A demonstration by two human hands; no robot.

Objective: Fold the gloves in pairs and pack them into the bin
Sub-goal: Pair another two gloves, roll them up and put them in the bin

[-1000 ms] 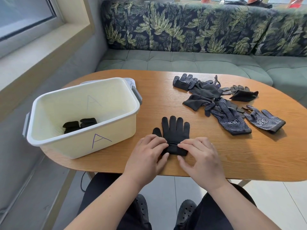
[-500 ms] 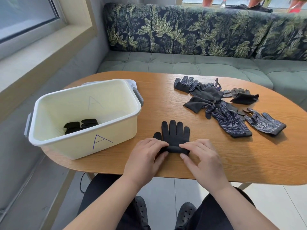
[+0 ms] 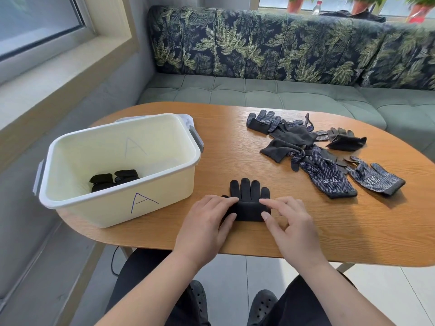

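Note:
A black glove pair (image 3: 249,201) lies on the wooden table (image 3: 306,222) near the front edge, its cuff end folded up over the palm and its fingers pointing away. My left hand (image 3: 207,222) pinches the fold's left side between fingers and thumb. My right hand (image 3: 289,220) pinches the right side. A cream plastic bin (image 3: 117,168) marked "A" stands to the left with folded black gloves (image 3: 114,178) on its floor. Several loose dark gloves (image 3: 313,151) lie in a heap at the right, some dotted.
A green bench sofa (image 3: 259,90) with a leaf-print back runs behind the table. A window sill (image 3: 58,74) lies along the left wall. My knees and black shoes show below the table's front edge.
Both hands have rolled the glove's cuff end further up toward its fingers, so the fold is thicker and less of the palm shows. The view has tilted slightly.

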